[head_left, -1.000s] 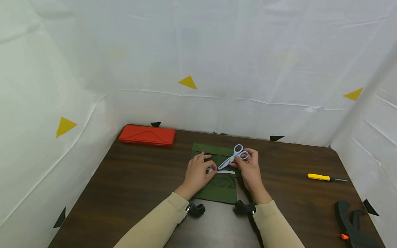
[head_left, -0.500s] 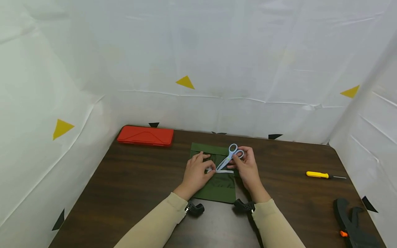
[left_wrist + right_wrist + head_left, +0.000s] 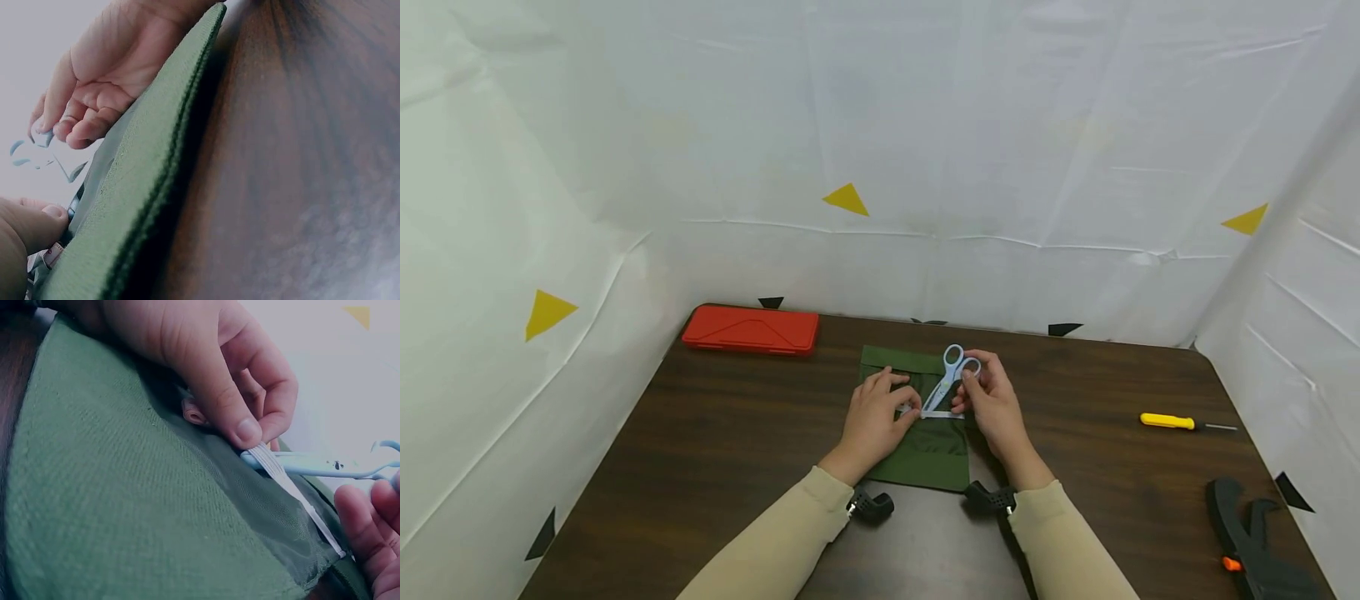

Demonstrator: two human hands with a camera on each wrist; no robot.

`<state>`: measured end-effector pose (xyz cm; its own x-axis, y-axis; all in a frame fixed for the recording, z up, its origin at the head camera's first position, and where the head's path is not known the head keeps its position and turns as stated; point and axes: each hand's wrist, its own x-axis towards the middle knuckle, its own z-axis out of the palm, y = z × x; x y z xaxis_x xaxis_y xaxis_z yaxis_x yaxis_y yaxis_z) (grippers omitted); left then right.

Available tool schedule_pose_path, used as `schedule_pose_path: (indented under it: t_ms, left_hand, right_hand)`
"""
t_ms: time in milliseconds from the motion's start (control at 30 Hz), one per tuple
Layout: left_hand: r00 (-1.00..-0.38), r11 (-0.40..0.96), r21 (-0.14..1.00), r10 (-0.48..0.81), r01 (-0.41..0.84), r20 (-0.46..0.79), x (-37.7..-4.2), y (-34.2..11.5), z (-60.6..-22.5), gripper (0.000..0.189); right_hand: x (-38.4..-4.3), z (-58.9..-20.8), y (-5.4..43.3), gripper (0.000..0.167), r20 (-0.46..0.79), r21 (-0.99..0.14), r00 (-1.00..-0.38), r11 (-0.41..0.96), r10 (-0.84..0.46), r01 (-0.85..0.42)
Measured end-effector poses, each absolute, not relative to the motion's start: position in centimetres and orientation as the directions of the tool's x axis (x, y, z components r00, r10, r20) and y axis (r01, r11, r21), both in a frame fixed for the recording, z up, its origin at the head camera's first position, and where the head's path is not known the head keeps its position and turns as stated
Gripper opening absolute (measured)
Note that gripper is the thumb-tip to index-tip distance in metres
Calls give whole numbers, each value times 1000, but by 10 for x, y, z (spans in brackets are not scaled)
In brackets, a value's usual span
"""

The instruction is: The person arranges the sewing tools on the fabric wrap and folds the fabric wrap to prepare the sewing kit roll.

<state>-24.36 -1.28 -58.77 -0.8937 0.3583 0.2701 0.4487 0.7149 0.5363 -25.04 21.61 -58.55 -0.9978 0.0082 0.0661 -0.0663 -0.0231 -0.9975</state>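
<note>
A green fabric pouch [image 3: 921, 468] lies open on the table, with a white elastic band [image 3: 294, 490] sewn across its middle. My left hand [image 3: 874, 421] rests over the pouch's left part, its thumb and forefinger pinching the band. My right hand [image 3: 996, 408] holds light blue scissors [image 3: 937, 395] by a handle ring, above the pouch's right side. The scissors slant, handles up and away, tip down at the band. In the right wrist view the tip sits right beside the left fingertips, at the band. A small pinkish roll [image 3: 192, 411] shows behind the left thumb.
On the dark wooden table [image 3: 737, 433] a red case [image 3: 751, 328] lies at the back left. A yellow-handled screwdriver [image 3: 1172, 422] is at the right, and a black clamp [image 3: 1255, 542] with an orange button at the front right. White sheeting [image 3: 925, 125] surrounds the table.
My right hand has moved left with the scissors, turning them more upright and bringing the tip to the band. My left hand keeps its pinch in nearly the same place.
</note>
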Motion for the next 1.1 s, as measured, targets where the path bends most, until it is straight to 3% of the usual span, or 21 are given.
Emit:
schedule_pose_path:
  t_ms: [267,433,633,767,1100]
  left_hand:
    - [-893,716,534,359,450,271,-245,-13,-587,7]
    - [-893,726,520,359,449,270,-244,-13,-587,8]
    - [-891,721,523,364,453,270,-244,-12,-587,8]
    - [-888,719,522,372,459,269,-244,-13,-588,7]
    - [-884,716,519,387,467,261,-243,-13,-587,7]
  right_hand:
    - [-253,-587,215,52,53,-993,-996,101,-68,-60]
    - [-253,-588,213,66,70,-992,-992,95,-108,-80]
    - [-253,-588,211,64,97,-994,-993,45,-62,-100]
    - [-252,-588,211,64,115,-989,-991,87,-63,-121]
    - [-250,-586,208,49,115,-900,-989,412,-89,-142]
